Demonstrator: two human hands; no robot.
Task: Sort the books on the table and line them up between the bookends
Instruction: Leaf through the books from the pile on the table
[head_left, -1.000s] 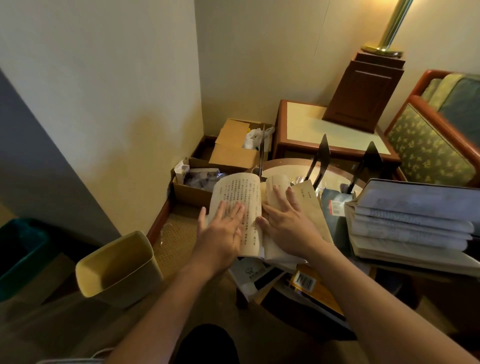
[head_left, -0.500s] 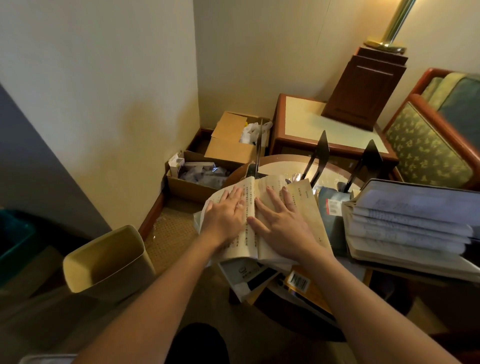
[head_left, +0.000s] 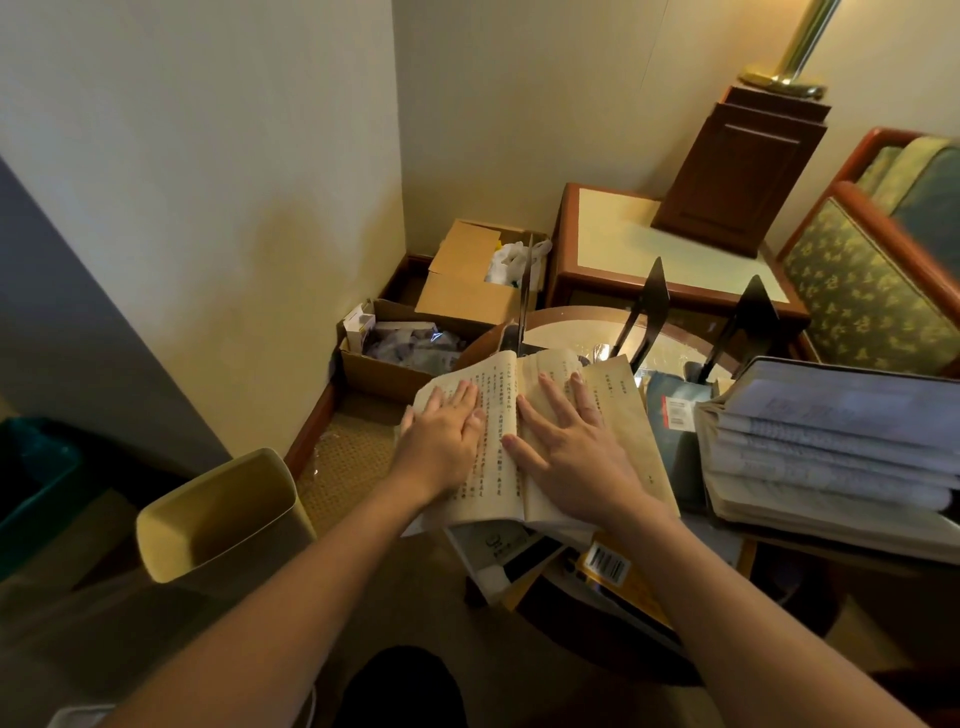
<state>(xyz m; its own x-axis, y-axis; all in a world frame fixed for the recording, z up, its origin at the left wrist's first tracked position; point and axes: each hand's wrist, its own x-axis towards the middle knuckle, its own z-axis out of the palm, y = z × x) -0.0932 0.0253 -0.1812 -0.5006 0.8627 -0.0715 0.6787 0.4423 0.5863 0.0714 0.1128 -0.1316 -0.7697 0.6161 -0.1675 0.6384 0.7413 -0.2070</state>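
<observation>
An open book with yellowed pages lies spread at the near-left edge of the round worktop, on top of other books, among them a yellow book with a barcode. The left hand presses flat on the left page, its fingers straight and close together, grasping nothing. The right hand lies flat on the right page, fingers spread and released. Behind the book, two black bookends stand upright and apart on the worktop. To the right sits a tall stack of books, with a dark book with a sticker between it and the open book. A waste bin and cardboard boxes stand on the floor to the left
</observation>
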